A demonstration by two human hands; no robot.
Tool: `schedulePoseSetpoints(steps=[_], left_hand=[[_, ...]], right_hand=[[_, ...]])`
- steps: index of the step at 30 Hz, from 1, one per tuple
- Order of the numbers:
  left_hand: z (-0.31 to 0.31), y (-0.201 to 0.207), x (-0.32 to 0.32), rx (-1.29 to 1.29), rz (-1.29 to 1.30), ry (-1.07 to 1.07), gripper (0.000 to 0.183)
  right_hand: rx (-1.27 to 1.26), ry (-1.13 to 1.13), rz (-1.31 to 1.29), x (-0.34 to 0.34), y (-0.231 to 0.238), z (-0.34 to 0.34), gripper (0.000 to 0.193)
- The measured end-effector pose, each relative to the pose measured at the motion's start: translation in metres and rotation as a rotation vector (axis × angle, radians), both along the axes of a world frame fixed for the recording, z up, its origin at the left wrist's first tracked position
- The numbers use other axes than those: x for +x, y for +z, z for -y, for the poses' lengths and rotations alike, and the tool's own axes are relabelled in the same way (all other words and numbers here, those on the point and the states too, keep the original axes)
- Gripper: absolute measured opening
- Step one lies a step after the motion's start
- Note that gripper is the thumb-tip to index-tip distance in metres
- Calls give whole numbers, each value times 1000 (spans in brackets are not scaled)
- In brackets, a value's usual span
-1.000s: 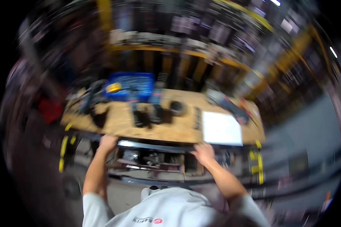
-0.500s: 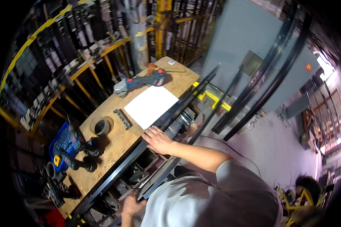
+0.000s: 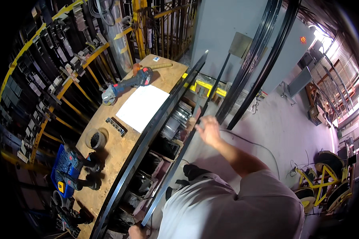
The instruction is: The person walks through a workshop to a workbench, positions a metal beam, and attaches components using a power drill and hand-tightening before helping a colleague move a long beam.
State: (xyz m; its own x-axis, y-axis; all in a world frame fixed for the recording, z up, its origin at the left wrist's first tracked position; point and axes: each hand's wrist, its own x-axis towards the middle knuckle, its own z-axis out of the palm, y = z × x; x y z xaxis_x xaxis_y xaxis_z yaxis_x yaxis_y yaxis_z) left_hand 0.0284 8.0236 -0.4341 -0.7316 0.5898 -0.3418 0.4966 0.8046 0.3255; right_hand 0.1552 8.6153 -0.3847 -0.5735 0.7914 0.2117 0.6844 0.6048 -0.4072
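My left hand, partly cut off by the lower edge, is closed around the near end of a long, dark metal bar. The bar slants away to the upper right, alongside the workbench. Close to its farther stretch is my right hand, fingers and thumb apart; whether the fingertips touch the bar I cannot tell. Another long metal bar lies along the bench's near edge. Between the two bars, boxes of metal parts show below.
On the bench are a white sheet, an angle grinder, a hammer, a cup, a blue bin and cordless drills. Tall dark bars lean against a grey cabinet. A cable crosses the floor.
My right hand has left the bar at the bench edge and moved right, to the bar in my left hand. My left hand is lower in view. The whole view has shifted.
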Motion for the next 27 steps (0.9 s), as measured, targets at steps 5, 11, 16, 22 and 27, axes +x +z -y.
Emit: schedulePoseSetpoints(steps=[5, 11, 16, 22, 27], left_hand=[[59, 26, 3, -178, -8, 124, 24], [41, 41, 9, -249, -61, 20, 33], [-148, 71, 29, 47, -38, 18, 63], [-341, 44, 35, 395, -73, -10, 65], [-386, 13, 47, 101, -213, -36, 46]], right_hand=[[-318, -321, -8, 2, -17, -53, 62], [-407, -138, 145, -15, -22, -69, 59], [-448, 63, 266, -18, 3, -87, 40], [-296, 437, 285, -32, 10, -97, 26], [-441, 533, 42, -35, 12, -126, 26]])
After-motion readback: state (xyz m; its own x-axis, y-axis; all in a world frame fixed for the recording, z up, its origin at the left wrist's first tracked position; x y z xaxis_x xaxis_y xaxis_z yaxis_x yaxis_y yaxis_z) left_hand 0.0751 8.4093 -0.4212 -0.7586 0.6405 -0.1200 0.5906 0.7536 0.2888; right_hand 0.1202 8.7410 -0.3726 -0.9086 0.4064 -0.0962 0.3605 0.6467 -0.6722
